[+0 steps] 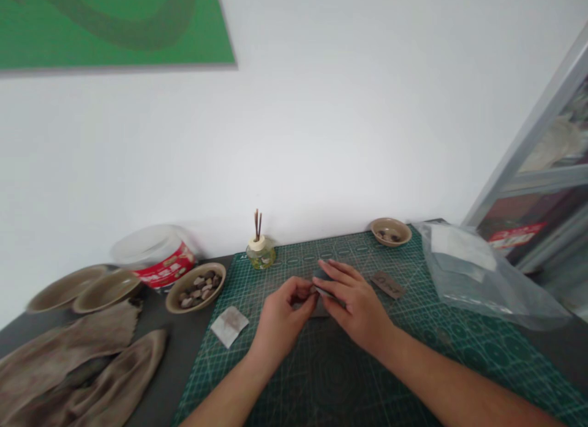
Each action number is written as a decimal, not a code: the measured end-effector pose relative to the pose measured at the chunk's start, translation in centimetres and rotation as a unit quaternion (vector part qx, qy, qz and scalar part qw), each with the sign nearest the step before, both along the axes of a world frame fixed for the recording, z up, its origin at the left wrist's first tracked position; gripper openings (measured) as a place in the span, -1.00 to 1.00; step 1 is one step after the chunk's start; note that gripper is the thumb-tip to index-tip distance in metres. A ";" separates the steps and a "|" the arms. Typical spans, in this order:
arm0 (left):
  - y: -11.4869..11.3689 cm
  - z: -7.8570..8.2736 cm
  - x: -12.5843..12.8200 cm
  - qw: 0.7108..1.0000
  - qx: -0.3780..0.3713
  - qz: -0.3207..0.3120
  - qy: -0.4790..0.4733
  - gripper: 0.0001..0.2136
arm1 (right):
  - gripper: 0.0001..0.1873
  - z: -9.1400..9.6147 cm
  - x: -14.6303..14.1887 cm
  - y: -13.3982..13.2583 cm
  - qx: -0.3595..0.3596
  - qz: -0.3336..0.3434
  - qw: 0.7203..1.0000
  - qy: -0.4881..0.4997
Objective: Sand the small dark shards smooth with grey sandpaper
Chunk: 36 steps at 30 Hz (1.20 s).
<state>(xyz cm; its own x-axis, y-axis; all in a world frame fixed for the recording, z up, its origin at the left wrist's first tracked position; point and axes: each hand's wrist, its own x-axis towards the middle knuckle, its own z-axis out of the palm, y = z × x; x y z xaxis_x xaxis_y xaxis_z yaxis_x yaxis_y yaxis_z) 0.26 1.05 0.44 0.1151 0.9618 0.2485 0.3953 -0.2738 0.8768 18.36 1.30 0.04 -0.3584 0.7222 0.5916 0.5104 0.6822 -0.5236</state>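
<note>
On the counter, over the middle of the green mat, the left hand and right hand have fingers closed narrowly around a small grey piece, mostly hidden, which could slip onto the mat if a seemingly shallow pinch loosens.

The cutting mat is green, with a pale grid printed over it and circle patterns toward its right edge. Near its middle, a flat piece looks dull grey-brown; a marked piece on its right has similar brown with dark marks. At the left edge, the paper packet is white with a brownish-grey patch. By the far left corner, the bottle shows yellow-green below its cream cap. The bowl by the far right corner is tan. Beyond the left edge, the cloth is grey-brown, and the tub is white with a red label.
</note>
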 end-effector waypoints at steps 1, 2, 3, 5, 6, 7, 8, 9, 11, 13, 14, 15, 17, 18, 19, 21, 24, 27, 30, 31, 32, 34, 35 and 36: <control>0.0 0.0 0.0 1.000 0.002 0.010 -0.002 -0.93 | -0.60 0.0 0.0 -0.1 0.024 0.004 0.999 -0.026; -0.1 -0.1 0.0 1.000 0.002 0.019 -0.007 -0.93 | -0.58 0.0 0.0 -0.1 0.043 0.010 0.998 -0.048; -0.1 -0.1 0.0 1.000 -0.002 0.023 -0.017 -0.93 | -0.56 0.0 0.0 -0.2 0.059 0.013 0.996 -0.066; -0.1 -0.1 0.0 0.999 -0.019 0.017 -0.046 -0.93 | -0.53 0.1 0.1 -0.3 0.086 0.010 0.992 -0.089; -0.1 -0.1 0.0 0.998 -0.028 0.011 -0.062 -0.92 | -0.52 0.2 0.1 -0.4 0.097 0.005 0.991 -0.096; -0.1 -0.1 0.0 0.996 -0.035 0.005 -0.077 -0.89 | -0.51 0.2 0.1 -0.4 0.103 0.000 0.989 -0.103; -0.2 -0.1 0.0 0.995 -0.040 0.003 -0.088 -0.87 | -0.49 0.2 0.1 -0.4 0.104 -0.002 0.988 -0.109; -0.2 0.0 0.0 0.994 -0.042 0.003 -0.098 -0.86 | -0.49 0.3 0.1 -0.5 0.102 -0.001 0.988 -0.116; -0.4 0.2 0.0 0.993 -0.042 0.007 -0.109 -0.87 | -0.48 0.2 0.0 -0.6 0.092 0.005 0.988 -0.125; -0.6 0.4 0.1 0.993 -0.037 0.014 -0.110 -0.90 | -0.48 0.2 -0.2 -0.8 0.091 0.012 0.987 -0.129; -0.7 0.5 0.1 0.994 -0.033 0.018 -0.107 -0.91 | -0.48 0.1 -0.3 -0.9 0.093 0.014 0.987 -0.130; -0.7 0.6 0.1 0.994 -0.030 0.021 -0.103 -0.91 | -0.48 0.1 -0.3 -0.9 0.097 0.015 0.987 -0.130; -0.7 0.6 0.1 0.994 -0.026 0.026 -0.100 -0.91 | -0.47 0.0 -0.3 -0.9 0.097 0.012 0.987 -0.129; -0.7 0.6 0.1 0.994 -0.027 0.025 -0.103 -0.90 | -0.46 0.0 -0.2 -0.9 0.094 0.007 0.987 -0.127; -0.7 0.5 0.1 0.994 -0.028 0.022 -0.107 -0.89 | -0.45 -0.1 -0.2 -0.8 0.090 0.003 0.988 -0.125; -0.6 0.5 0.1 0.993 -0.029 0.018 -0.113 -0.90 | -0.45 -0.1 -0.2 -0.7 0.090 -0.005 0.988 -0.123; -0.7 0.7 0.2 0.994 -0.020 0.025 -0.105 -0.91 | -0.45 -0.1 -0.3 -0.6 0.094 -0.003 0.988 -0.126; -1.0 1.1 0.3 0.994 -0.020 0.032 -0.104 -0.88 | -0.44 0.0 -0.4 -0.5 0.086 -0.025 0.988 -0.128; -1.3 1.4 0.3 0.995 -0.012 0.035 -0.090 -0.86 | -0.46 0.2 -0.3 -0.6 0.095 -0.041 0.987 -0.126; -1.4 1.4 0.3 0.996 -0.005 0.041 -0.080 -0.86 | -0.46 0.3 -0.3 -0.6 0.100 -0.043 0.986 -0.126; -1.4 1.4 0.3 0.996 0.001 0.047 -0.071 -0.86 | -0.46 0.5 -0.3 -0.7 0.102 -0.049 0.986 -0.125; -1.4 1.2 0.2 0.997 0.003 0.053 -0.059 -0.86 | -0.44 0.8 -0.4 -0.7 0.094 -0.067 0.986 -0.118; -1.3 1.1 0.2 0.997 0.000 0.051 -0.059 -0.87 | -0.45 0.9 -0.5 -0.8 0.084 -0.077 0.987 -0.110; -1.3 0.9 0.2 0.997 -0.005 0.045 -0.062 -0.87 | -0.47 1.0 -0.6 -0.9 0.074 -0.083 0.989 -0.100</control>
